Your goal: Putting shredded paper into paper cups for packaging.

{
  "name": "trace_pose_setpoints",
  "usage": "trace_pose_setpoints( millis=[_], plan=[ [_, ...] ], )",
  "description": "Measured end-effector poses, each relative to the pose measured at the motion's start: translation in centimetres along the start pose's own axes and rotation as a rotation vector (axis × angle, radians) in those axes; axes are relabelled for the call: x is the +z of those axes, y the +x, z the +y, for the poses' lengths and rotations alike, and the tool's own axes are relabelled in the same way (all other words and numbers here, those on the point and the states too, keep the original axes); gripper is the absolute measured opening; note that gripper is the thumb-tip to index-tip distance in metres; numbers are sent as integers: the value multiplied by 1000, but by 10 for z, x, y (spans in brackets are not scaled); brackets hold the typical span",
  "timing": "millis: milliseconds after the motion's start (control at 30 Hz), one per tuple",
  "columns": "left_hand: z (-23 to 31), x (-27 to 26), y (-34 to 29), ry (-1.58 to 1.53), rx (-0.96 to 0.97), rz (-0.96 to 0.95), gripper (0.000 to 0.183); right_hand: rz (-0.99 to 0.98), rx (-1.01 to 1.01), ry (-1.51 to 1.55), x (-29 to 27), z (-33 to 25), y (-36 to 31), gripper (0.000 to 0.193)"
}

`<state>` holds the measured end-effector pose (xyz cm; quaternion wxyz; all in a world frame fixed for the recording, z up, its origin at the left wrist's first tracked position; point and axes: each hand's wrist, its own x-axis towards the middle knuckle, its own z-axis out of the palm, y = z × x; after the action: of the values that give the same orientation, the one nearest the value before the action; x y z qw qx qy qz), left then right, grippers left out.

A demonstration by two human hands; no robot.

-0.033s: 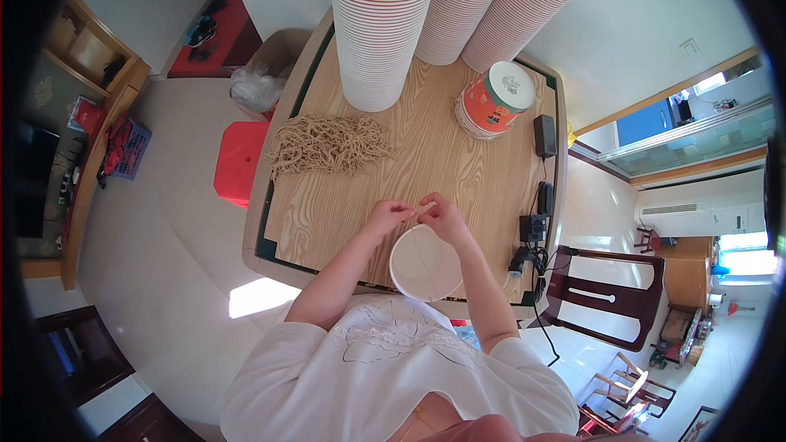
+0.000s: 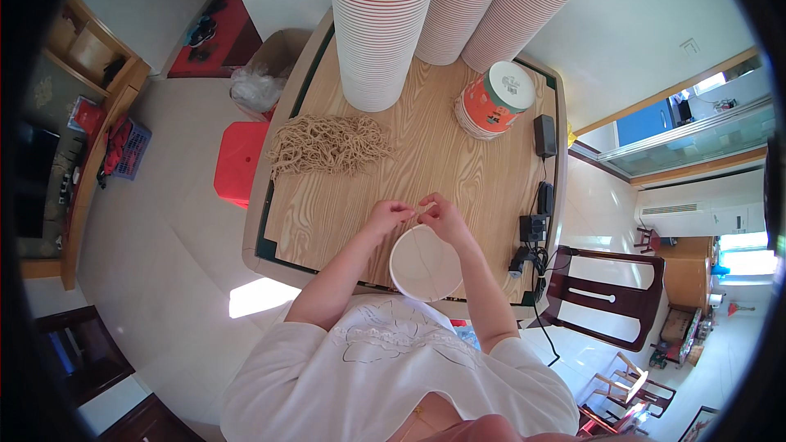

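Note:
My left hand [image 2: 391,217] and my right hand [image 2: 440,216] meet at the far rim of a white paper bucket [image 2: 426,270] by the table's near edge. Both are closed in a pinch. A thin tan cord runs between the fingertips, and a fine line of it crosses the bucket's round mouth. The exact grip on the cord is too small to make out fully. Beyond my left hand lies a tangled heap of tan cords [image 2: 332,146]. An orange and green printed bucket [image 2: 491,106] stands upside down to the far right, with tan cord around its lower edge.
Tall stacks of nested paper buckets [image 2: 381,57] rise at the back of the wood-grain table [image 2: 327,217]. Black power adapters [image 2: 544,136] and cables [image 2: 538,266] line the right edge. A red stool [image 2: 239,162] stands at the left, a dark wooden chair [image 2: 610,295] at the right.

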<state>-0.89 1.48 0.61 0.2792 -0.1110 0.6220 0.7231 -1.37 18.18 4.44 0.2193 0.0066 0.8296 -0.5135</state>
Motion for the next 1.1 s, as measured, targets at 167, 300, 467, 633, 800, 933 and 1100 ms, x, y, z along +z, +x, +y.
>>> trace_pose_setpoints(
  millis=[167,300,467,633,800,933,1100],
  plan=[
    [6,-1,-2,-23,-65,-21,16,0,-1,-59,2,-4,1,18],
    [8,-3,-1,-15,-75,-33,15,34,-51,-69,1,-7,2,13],
    [10,-4,0,-5,-97,-49,15,20,-43,-23,-3,1,5,9],
    [14,-3,-5,49,-116,-89,15,16,-6,96,-4,11,3,6],
    [16,3,-6,85,-109,-104,15,63,24,65,-2,17,1,5],
    [14,2,-4,130,-89,-76,15,44,-17,104,-7,11,-3,8],
    [16,7,-6,58,-97,-74,19,-101,16,61,-15,-1,-9,13]
  ],
)
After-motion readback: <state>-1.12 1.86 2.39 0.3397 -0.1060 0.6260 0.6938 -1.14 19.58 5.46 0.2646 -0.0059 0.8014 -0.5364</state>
